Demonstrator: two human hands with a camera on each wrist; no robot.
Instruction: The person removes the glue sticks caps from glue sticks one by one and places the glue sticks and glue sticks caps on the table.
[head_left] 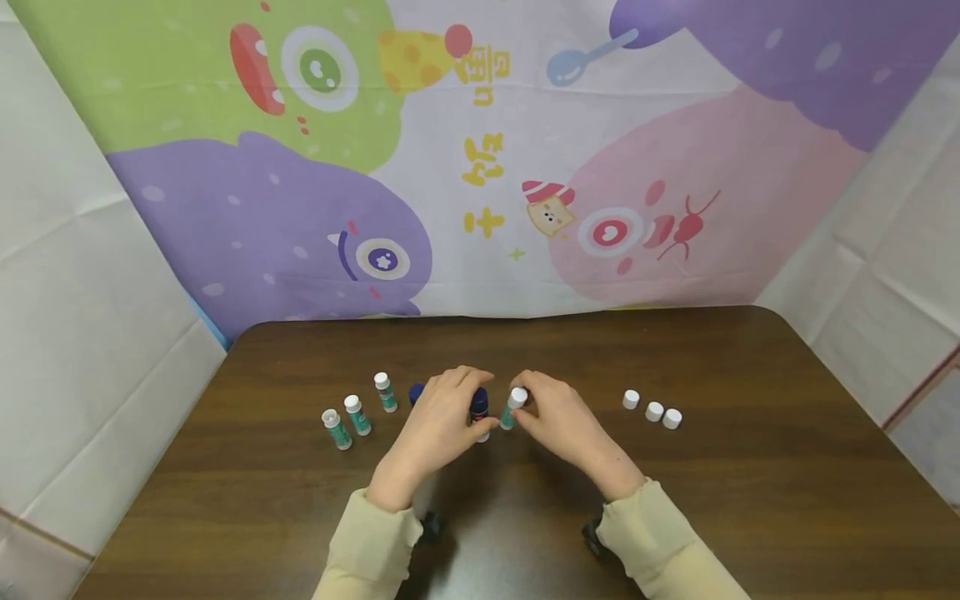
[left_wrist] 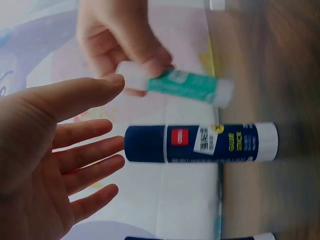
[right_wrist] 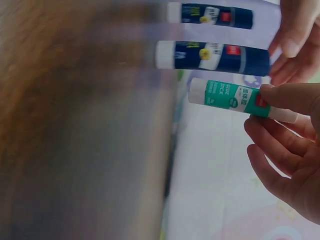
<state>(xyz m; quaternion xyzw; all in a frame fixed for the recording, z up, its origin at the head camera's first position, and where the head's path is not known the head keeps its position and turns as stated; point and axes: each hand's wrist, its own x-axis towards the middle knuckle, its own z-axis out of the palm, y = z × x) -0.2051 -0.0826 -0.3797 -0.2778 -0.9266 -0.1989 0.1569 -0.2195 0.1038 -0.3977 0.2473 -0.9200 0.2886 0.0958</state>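
Observation:
My right hand (head_left: 562, 421) pinches a green glue stick (right_wrist: 231, 97) with a white cap between thumb and fingers, near its capped end. The stick is close to upright in the head view. My left hand (head_left: 438, 425) has its fingers spread behind the cap of a navy glue stick (left_wrist: 200, 143), with the thumb apart from it; its grip is not closed. That navy stick stands upright between the two hands. A second navy glue stick (right_wrist: 215, 16) stands to its left, mostly hidden behind the left hand in the head view.
Three green glue sticks stand at the left: a front one (head_left: 337, 430), a middle one (head_left: 357, 415) and a back one (head_left: 386, 392). Three small white caps (head_left: 654, 412) lie at the right on the brown table (head_left: 750, 500). A cartoon cloth (head_left: 480, 275) hangs behind the table.

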